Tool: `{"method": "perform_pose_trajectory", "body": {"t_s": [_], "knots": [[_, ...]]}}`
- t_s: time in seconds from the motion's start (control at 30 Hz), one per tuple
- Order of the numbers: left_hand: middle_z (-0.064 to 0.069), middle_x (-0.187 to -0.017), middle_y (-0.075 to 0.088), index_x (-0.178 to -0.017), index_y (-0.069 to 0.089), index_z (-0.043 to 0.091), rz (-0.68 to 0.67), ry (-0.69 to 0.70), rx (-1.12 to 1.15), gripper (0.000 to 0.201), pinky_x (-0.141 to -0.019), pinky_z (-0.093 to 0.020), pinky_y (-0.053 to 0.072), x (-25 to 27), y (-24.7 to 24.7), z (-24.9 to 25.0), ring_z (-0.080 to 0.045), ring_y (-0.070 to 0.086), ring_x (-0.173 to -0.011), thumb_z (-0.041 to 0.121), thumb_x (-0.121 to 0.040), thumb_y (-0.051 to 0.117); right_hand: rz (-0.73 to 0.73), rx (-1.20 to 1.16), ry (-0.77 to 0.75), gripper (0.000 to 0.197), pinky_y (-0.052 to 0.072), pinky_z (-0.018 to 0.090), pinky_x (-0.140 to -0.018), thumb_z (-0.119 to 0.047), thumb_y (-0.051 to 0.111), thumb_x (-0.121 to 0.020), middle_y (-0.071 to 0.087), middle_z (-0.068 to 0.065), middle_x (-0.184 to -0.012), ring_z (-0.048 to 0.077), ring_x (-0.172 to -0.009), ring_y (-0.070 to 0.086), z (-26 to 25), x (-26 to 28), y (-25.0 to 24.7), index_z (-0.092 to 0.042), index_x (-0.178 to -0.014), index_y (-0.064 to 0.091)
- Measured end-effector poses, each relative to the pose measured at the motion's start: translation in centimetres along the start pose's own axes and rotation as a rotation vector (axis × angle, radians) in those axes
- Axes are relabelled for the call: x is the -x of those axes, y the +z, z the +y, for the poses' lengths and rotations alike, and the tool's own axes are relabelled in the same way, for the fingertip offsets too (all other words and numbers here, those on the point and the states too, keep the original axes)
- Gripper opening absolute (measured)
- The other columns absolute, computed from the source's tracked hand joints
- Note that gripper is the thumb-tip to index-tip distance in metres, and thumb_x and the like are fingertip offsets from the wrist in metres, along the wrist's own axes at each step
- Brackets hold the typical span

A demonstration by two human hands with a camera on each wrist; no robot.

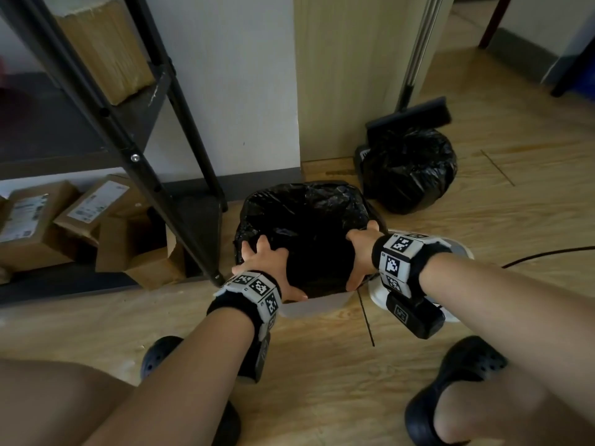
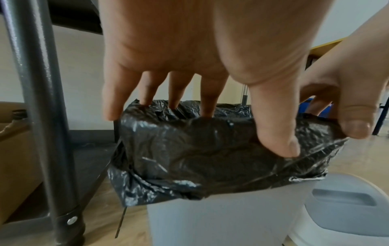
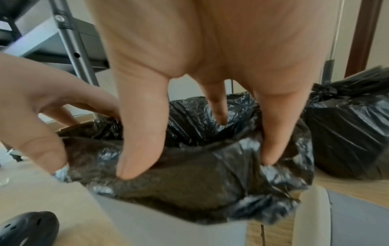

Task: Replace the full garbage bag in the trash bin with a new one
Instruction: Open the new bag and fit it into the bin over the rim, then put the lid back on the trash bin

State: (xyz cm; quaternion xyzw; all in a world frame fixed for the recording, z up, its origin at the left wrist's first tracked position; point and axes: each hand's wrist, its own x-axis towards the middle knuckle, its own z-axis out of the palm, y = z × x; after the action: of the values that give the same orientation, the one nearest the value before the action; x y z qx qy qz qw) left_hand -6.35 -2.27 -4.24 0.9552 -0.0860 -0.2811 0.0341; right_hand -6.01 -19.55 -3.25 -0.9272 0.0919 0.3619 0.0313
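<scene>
A white trash bin (image 1: pixel 315 307) stands on the wooden floor, lined with a new black garbage bag (image 1: pixel 306 217) whose edge is folded over the rim. My left hand (image 1: pixel 273 268) straddles the near-left rim: fingers (image 2: pixel 174 93) reach inside, the thumb presses the bag's fold (image 2: pixel 200 154) against the outer wall (image 2: pixel 221 219). My right hand (image 1: pixel 359 252) holds the near-right rim the same way, its thumb and little finger dug into the fold (image 3: pixel 200 188). The full garbage bag (image 1: pixel 409 169), tied, sits on the floor behind and to the right.
The bin's white lid (image 1: pixel 463 249) lies just right of the bin. A black metal shelf leg (image 1: pixel 180 175) stands close on the left, with cardboard boxes (image 1: pixel 64 220) beneath. A broom and dustpan (image 1: pixel 412 114) lean behind the full bag. My black shoes (image 1: pixel 457 381) are nearest.
</scene>
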Motion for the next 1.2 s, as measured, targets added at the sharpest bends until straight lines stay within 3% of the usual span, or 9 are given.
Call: {"method": "perform_pose_trajectory", "body": {"t_s": [0.17, 0.5, 0.73, 0.87, 0.97, 1.1, 1.2], "knots": [[-0.009, -0.157, 0.003, -0.14, 0.035, 0.025, 0.034, -0.001, 0.035, 0.083, -0.11, -0.059, 0.03, -1.2, -0.7, -0.1, -0.041, 0.001, -0.144, 0.048, -0.07, 0.073, 0.08, -0.115, -0.021, 0.089, 0.041, 0.043, -0.106, -0.041, 0.08, -0.066, 0.029, 0.014, -0.137, 0.033, -0.126, 0.037, 0.0, -0.2, -0.7, -0.011, -0.138, 0.035], [-0.008, -0.151, 0.021, -0.138, 0.04, 0.027, 0.08, -0.016, 0.042, 0.072, -0.11, -0.06, 0.026, -3.4, -2.3, -0.5, -0.034, 0.016, -0.142, 0.038, -0.075, 0.072, 0.168, -0.264, -0.013, 0.094, 0.04, 0.041, -0.107, -0.038, 0.084, -0.062, 0.025, 0.013, -0.141, 0.034, -0.125, 0.044, -0.8, -2.3, -1.3, -0.011, -0.138, 0.036], [-0.008, -0.152, 0.023, -0.138, 0.039, 0.031, 0.137, 0.056, -0.028, 0.078, -0.116, -0.058, 0.012, -2.8, -1.8, 1.3, -0.032, 0.016, -0.143, 0.054, -0.07, 0.069, 0.197, -0.43, -0.062, 0.097, 0.04, 0.04, -0.106, -0.046, 0.079, -0.064, 0.024, 0.013, -0.146, 0.034, -0.13, 0.04, 1.3, -2.6, -1.2, -0.017, -0.142, 0.03], [-0.005, -0.147, 0.034, -0.136, 0.043, 0.025, 0.242, 0.207, 0.074, 0.062, -0.114, -0.044, 0.028, -2.2, -1.5, 4.1, -0.028, 0.03, -0.136, 0.047, -0.081, 0.061, 0.345, -0.613, 0.004, 0.072, 0.045, 0.035, -0.094, -0.047, 0.066, -0.077, 0.046, 0.018, -0.134, 0.034, -0.117, 0.053, 4.7, -2.7, -0.8, -0.011, -0.134, 0.042], [-0.004, -0.14, 0.043, -0.135, 0.046, 0.022, 0.229, 0.324, 0.142, 0.05, -0.106, -0.039, 0.04, -1.9, -0.9, 7.3, -0.025, 0.042, -0.128, 0.038, -0.088, 0.054, 0.339, -0.661, 0.132, 0.064, 0.043, 0.034, -0.092, -0.036, 0.057, -0.088, 0.044, 0.02, -0.139, 0.035, -0.123, 0.049, 8.5, -2.6, 0.3, -0.006, -0.139, 0.035], [-0.005, -0.134, 0.05, -0.132, 0.05, 0.02, 0.145, 0.432, 0.186, 0.043, -0.1, -0.033, 0.043, -2.2, 0.8, 12.4, -0.022, 0.052, -0.119, 0.032, -0.091, 0.051, 0.271, -0.667, 0.272, 0.061, 0.041, 0.031, -0.076, -0.032, 0.054, -0.091, 0.051, 0.019, -0.134, 0.033, -0.117, 0.054, 14.0, -3.0, 2.5, -0.004, -0.141, 0.033], [-0.006, -0.135, 0.049, -0.133, 0.048, 0.02, 0.083, 0.452, 0.155, 0.043, -0.102, -0.034, 0.041, -3.5, 2.4, 16.2, -0.023, 0.051, -0.121, 0.03, -0.092, 0.049, 0.22, -0.734, 0.346, 0.06, 0.046, 0.034, -0.079, -0.028, 0.054, -0.091, 0.055, 0.018, -0.13, 0.034, -0.113, 0.057, 17.3, -3.8, 4.2, -0.004, -0.142, 0.032]]}}
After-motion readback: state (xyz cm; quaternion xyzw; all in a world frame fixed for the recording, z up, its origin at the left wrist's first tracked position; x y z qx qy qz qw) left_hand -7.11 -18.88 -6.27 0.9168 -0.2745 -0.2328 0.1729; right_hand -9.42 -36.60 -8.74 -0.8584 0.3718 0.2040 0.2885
